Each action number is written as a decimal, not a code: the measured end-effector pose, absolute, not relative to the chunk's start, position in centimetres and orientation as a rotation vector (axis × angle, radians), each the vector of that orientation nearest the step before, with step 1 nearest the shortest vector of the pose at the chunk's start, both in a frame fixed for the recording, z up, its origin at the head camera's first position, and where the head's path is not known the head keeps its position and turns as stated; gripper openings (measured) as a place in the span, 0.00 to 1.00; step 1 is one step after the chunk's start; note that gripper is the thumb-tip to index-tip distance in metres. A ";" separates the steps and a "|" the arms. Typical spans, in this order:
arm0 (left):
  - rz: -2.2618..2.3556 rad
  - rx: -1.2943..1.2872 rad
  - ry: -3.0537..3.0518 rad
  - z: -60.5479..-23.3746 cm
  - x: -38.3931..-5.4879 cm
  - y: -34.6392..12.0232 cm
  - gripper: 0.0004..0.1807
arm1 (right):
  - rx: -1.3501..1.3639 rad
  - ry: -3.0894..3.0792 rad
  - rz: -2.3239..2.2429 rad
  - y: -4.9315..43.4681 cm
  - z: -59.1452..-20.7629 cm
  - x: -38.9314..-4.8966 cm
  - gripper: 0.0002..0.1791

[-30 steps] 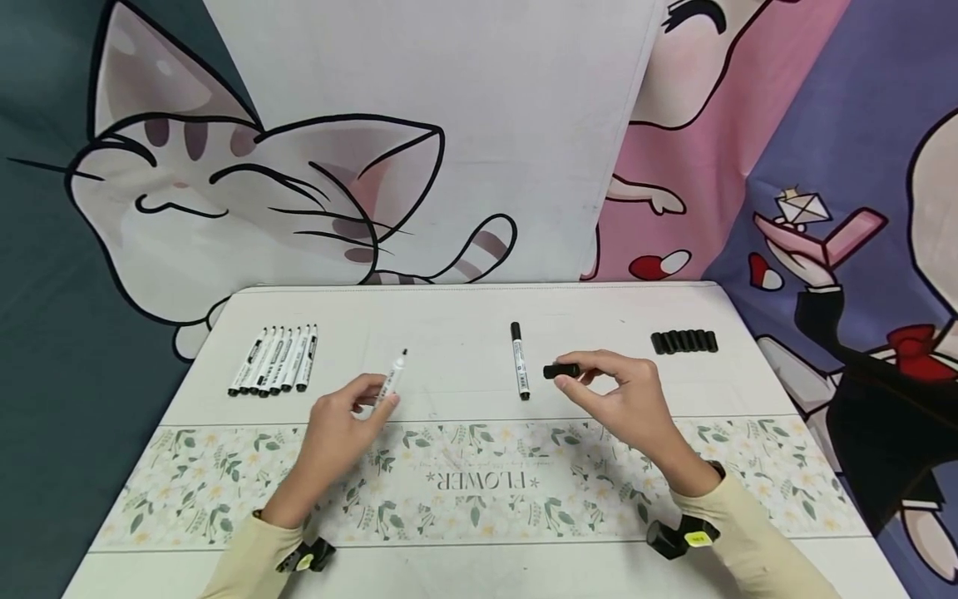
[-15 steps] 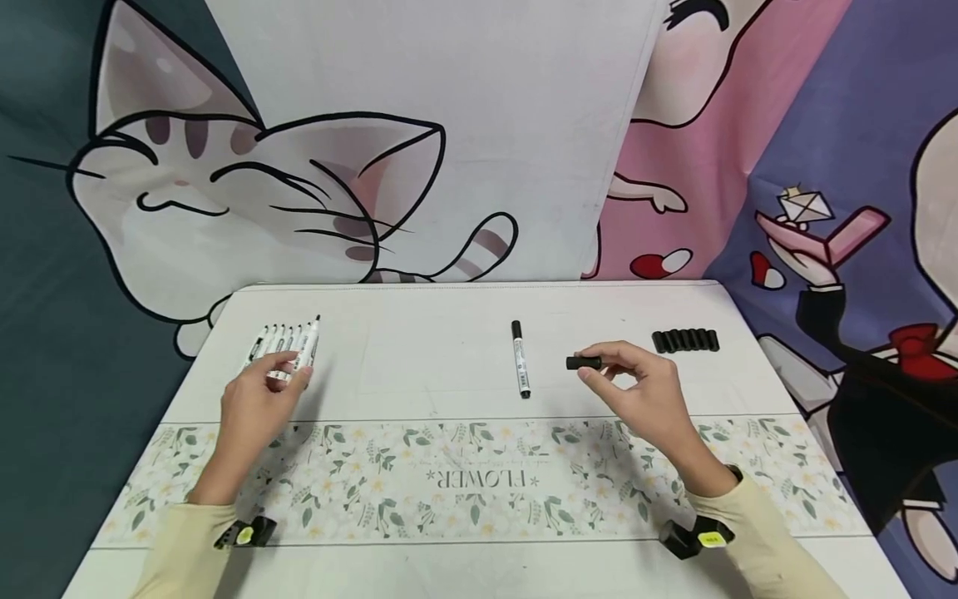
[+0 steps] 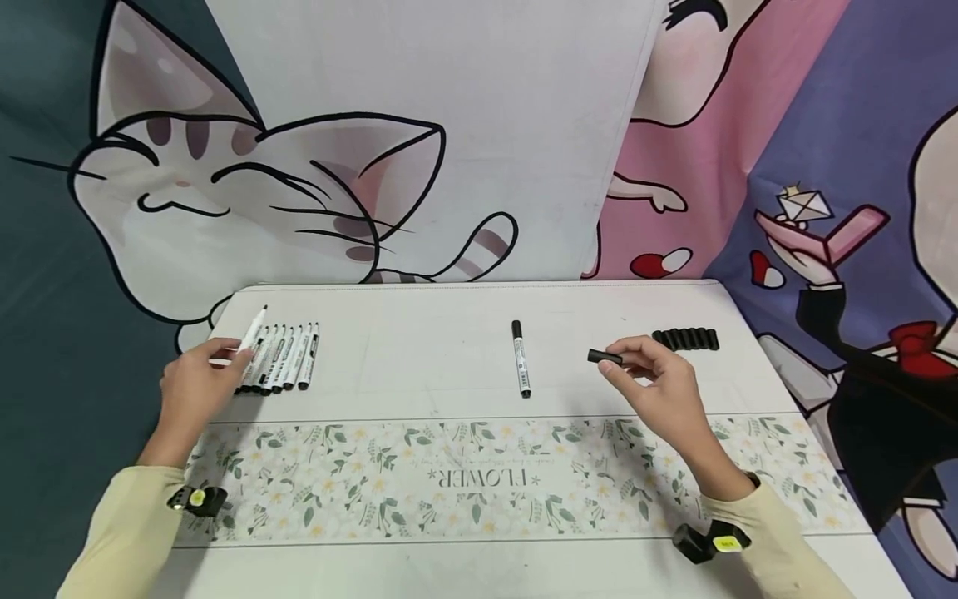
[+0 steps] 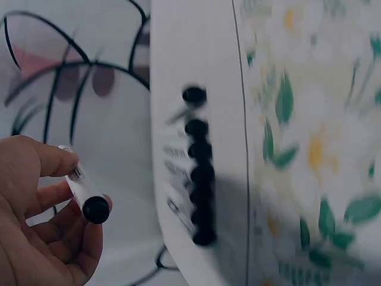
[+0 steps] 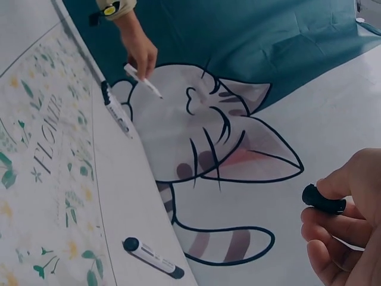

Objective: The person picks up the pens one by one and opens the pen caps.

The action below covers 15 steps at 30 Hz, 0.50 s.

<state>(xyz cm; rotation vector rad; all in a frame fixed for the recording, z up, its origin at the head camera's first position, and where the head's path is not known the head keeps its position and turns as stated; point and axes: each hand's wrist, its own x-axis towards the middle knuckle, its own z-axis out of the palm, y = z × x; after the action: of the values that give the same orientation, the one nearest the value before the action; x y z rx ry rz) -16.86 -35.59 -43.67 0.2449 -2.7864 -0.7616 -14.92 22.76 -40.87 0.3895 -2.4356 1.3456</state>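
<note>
My left hand [image 3: 198,378] pinches an uncapped white marker [image 3: 253,328], held tip up over the left end of a row of uncapped markers [image 3: 288,358]. In the left wrist view the marker's black end [image 4: 96,210] faces the camera, above and apart from the blurred row. My right hand [image 3: 662,383] pinches a black marker cap [image 3: 603,357] between thumb and fingers, raised off the table. Just beyond that hand lies a row of black caps [image 3: 684,339]. Between the hands, one capped marker [image 3: 520,359] lies on the table.
The white table [image 3: 419,349] has a printed floral strip [image 3: 479,478] across its front part. Behind it hangs a cloth backdrop with a cartoon cat [image 3: 299,200]. Both wrists carry small black cameras.
My left hand has carried its marker from mid-table leftward, past the row to its left end. My right hand has drifted right with the cap, towards the cap row.
</note>
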 end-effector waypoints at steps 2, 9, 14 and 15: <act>-0.792 0.276 -2.814 -44.0 -17.3 -36.6 0.28 | 0.375 -2.434 1.338 23.0 -40.9 -14.8 0.10; -0.857 0.382 -2.829 -45.6 -18.5 -39.0 0.31 | 0.326 -2.419 1.363 23.7 -41.2 -14.6 0.09; -0.854 0.434 -2.840 -46.6 -19.3 -40.1 0.31 | 0.273 -2.410 1.409 24.0 -41.3 -14.5 0.08; -0.856 0.446 -2.845 -46.8 -19.5 -40.3 0.32 | 0.264 -2.411 1.413 24.1 -41.4 -14.5 0.08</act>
<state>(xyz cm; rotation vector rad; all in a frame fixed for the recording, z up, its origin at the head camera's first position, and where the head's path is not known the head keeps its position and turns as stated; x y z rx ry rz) -19.49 -40.32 -46.79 0.4460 -2.8450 -0.8558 -14.49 24.07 -41.37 0.2642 -2.4110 1.4131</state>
